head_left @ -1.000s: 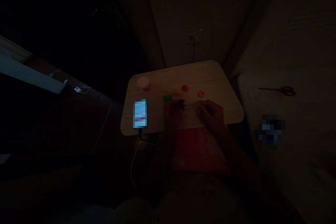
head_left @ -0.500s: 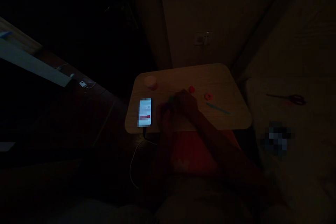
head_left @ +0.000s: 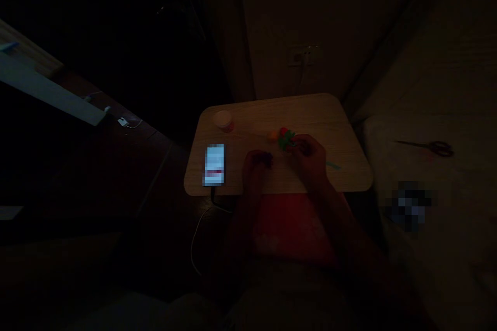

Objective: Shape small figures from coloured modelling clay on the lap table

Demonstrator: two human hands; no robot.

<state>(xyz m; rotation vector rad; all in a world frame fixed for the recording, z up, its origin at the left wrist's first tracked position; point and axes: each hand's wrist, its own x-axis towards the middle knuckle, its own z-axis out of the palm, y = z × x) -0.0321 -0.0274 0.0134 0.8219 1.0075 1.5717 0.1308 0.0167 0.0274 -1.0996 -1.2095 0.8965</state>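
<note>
In the dim head view, my right hand (head_left: 311, 159) is closed on a green leafy-looking piece (head_left: 287, 141), held over the small table (head_left: 248, 114). A small red piece (head_left: 283, 131) shows just behind the green one, and an orange piece (head_left: 273, 136) lies to its left. My left hand (head_left: 254, 168) is curled around a small dark purple piece (head_left: 267, 159), its kind too dark to make out. One end of a teal strip (head_left: 333, 165) shows to the right of my right hand; the rest is hidden.
A lit phone (head_left: 214, 164) with a cable lies at the table's left. Behind it stands a pale round tub (head_left: 223, 120). Dark-handled scissors (head_left: 441, 148) rest on the pale surface at right. A wall socket (head_left: 304, 55) with a plug is behind the table.
My hands have moved apart: the right went rightward with the green piece, the left stayed near with the dark piece. The orange piece has come into view; the red-orange ring is now hidden.
</note>
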